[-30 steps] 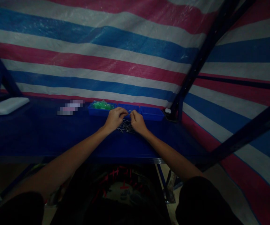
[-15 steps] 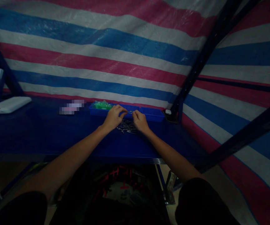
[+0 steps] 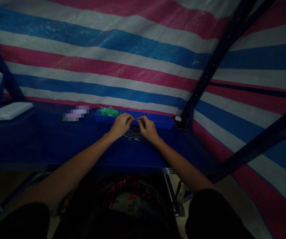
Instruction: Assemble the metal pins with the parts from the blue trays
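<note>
1 thin, silver-coloured metal piece, held between 2 bare hands over a blue worktable.
Left hand [image 3: 120,126]: fingertips pinched on the left end of the thin, silver-coloured metal piece [image 3: 138,119]. Right hand [image 3: 149,130]: thumb and fingers curled, pinching its right end; firmness of grip cannot be told. Change against 0.5 s ago: right fingertips nearer the left, less of the piece bare between them; judged as a shift of hold, with the piece not yet released. Nearer the body, on the blue worktable [image 3: 58,142]: 1 loose pile of slim, silver-coloured metal pieces [image 3: 134,134]. Beyond the hands: 1 row of 3 blue plastic compartments [image 3: 161,124], the leftmost holding bright green items in clear plastic [image 3: 108,111].
</note>
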Demonstrator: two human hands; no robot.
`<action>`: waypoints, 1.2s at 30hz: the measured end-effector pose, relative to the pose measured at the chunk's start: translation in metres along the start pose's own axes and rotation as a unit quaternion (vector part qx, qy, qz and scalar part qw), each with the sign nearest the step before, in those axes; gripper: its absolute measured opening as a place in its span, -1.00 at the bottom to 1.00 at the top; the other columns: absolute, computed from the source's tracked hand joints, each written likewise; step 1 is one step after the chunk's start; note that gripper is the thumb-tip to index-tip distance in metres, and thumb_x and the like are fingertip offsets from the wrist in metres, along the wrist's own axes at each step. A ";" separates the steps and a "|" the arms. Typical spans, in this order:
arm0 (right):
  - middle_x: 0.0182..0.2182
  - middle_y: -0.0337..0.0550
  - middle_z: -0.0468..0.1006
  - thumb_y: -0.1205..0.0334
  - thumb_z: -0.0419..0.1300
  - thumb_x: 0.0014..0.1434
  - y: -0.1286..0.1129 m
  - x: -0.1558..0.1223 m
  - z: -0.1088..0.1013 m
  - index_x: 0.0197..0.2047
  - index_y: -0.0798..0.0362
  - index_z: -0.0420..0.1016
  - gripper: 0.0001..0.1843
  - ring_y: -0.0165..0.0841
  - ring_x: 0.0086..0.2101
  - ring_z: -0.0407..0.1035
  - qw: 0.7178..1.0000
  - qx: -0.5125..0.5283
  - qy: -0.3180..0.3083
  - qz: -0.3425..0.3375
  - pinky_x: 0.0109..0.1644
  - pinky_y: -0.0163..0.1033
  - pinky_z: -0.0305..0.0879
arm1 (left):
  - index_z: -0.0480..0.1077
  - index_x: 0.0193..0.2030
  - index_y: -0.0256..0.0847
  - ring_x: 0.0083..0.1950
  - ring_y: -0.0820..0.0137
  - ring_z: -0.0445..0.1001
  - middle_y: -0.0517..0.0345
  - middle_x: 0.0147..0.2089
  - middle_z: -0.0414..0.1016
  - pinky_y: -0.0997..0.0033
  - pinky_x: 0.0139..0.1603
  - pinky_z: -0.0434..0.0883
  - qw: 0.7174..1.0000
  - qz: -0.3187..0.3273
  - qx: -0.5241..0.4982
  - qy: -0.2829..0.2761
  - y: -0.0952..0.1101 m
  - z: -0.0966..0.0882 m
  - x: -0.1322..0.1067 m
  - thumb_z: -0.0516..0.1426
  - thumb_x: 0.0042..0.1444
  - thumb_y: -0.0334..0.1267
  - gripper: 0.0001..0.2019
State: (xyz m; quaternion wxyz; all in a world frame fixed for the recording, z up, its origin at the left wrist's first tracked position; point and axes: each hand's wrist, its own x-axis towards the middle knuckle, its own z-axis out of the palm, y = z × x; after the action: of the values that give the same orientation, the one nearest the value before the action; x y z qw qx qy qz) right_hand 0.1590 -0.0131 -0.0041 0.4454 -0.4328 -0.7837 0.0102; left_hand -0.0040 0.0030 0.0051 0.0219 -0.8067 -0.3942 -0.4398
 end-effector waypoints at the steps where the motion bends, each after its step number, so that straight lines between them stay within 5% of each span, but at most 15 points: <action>1: -0.55 -0.28 0.34 0.20 -0.03 0.19 0.001 0.000 0.000 -0.24 0.06 0.31 -0.84 -0.42 -0.54 0.22 1.000 -0.004 0.004 0.000 -0.41 -0.33 0.07 | 0.40 -0.35 -0.26 -0.31 0.37 0.37 0.10 -0.38 0.43 0.35 -0.22 0.32 1.000 0.000 -0.005 -0.003 0.001 0.000 0.000 0.01 0.16 -0.29 -0.83; 10: -0.56 -0.25 0.36 0.15 -0.05 0.21 0.003 0.001 -0.002 -0.35 0.07 0.35 -0.77 -0.43 -0.53 0.23 1.000 -0.023 0.012 -0.005 -0.41 -0.34 0.06 | 0.40 -0.29 -0.26 -0.33 0.40 0.39 0.11 -0.35 0.45 0.37 -0.25 0.33 0.999 0.004 -0.052 0.000 0.006 -0.002 -0.001 0.08 0.09 -0.32 -0.90; 23: -0.53 -0.23 0.42 0.18 -0.06 0.20 0.002 0.000 -0.002 -0.24 0.06 0.37 -0.77 -0.41 -0.51 0.27 0.997 -0.063 -0.033 0.003 -0.41 -0.34 0.07 | 0.39 -0.34 -0.27 -0.32 0.37 0.39 0.08 -0.35 0.45 0.35 -0.24 0.32 1.000 -0.006 -0.026 -0.016 0.005 -0.002 0.000 0.05 0.10 -0.34 -0.90; 36: -0.43 -0.12 0.48 0.28 -0.18 0.23 -0.004 -0.002 0.000 -0.28 0.07 0.28 -0.77 -0.34 -0.41 0.34 0.977 -0.202 -0.066 0.002 -0.37 -0.30 0.02 | 0.39 -0.35 -0.26 -0.32 0.38 0.40 0.08 -0.35 0.47 0.34 -0.22 0.33 0.999 0.000 -0.030 -0.036 0.011 0.001 -0.002 0.03 0.11 -0.30 -0.86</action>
State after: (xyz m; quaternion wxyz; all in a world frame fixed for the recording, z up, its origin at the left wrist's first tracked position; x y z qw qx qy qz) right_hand 0.1570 -0.0172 -0.0035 0.2965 -0.5133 -0.7965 -0.1188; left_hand 0.0031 -0.0055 0.0061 -0.0164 -0.8223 -0.3815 -0.4220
